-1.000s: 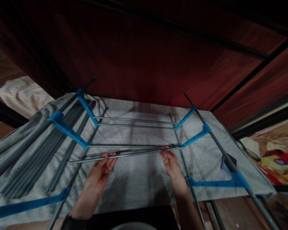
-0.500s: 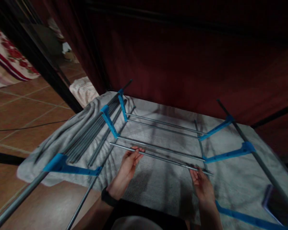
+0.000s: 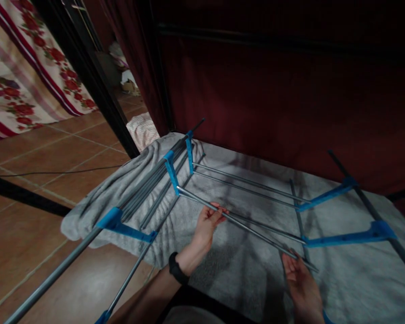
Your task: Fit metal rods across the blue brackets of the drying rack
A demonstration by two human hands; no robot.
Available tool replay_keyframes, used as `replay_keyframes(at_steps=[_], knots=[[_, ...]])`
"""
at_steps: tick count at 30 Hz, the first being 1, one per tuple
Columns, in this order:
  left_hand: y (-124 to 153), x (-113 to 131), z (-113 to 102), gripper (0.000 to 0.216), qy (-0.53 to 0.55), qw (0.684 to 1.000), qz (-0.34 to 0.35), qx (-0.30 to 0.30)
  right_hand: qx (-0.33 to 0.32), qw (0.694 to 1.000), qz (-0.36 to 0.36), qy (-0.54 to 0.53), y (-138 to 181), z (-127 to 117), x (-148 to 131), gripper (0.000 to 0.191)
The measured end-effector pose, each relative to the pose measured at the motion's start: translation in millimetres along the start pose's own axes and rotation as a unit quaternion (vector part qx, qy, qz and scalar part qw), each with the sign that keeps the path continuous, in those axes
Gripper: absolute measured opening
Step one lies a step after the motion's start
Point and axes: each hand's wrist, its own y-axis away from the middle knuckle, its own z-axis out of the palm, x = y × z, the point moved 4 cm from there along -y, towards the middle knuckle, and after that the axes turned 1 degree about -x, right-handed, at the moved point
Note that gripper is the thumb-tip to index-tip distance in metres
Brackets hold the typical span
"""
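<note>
A thin grey metal tube is held slantwise between my two hands. My left hand, with a black band on its wrist, pinches it left of its middle. Near the tube's lower right end, my right hand grips it with fingers closed. Its left end meets a blue plastic bracket on the left side of a tube frame. Whether the end sits inside the bracket I cannot tell. Behind it, another crossbar runs to a blue bracket on the right.
The frame rests on a grey blanket. Several loose tubes lie along its left side. A dark red curtain hangs behind. Black posts stand at the left, and a cable crosses the tiled floor.
The held tube's left end has moved back to the left bracket, and the tube now slants more. Both hands still hold it. The view has turned to the left.
</note>
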Motion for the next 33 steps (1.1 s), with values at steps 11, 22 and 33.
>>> replay_keyframes(at_steps=[11, 22, 33], knots=[[1.7, 1.2, 26.7, 0.037, -0.026, 0.998, 0.005, -0.048, 0.014, 0.999, 0.043, -0.003, 3.5, 12.8, 12.0, 0.013], [10.0, -6.6, 47.2, 0.034, -0.061, 0.994, 0.006, -0.09, -0.072, 0.988, 0.126, -0.053, 36.4, 70.9, 47.6, 0.02], [8.8, 0.2, 53.0, 0.041, -0.094, 0.987, 0.065, -0.108, -0.184, 0.951, 0.25, 0.012, 85.5, 107.5, 66.6, 0.027]])
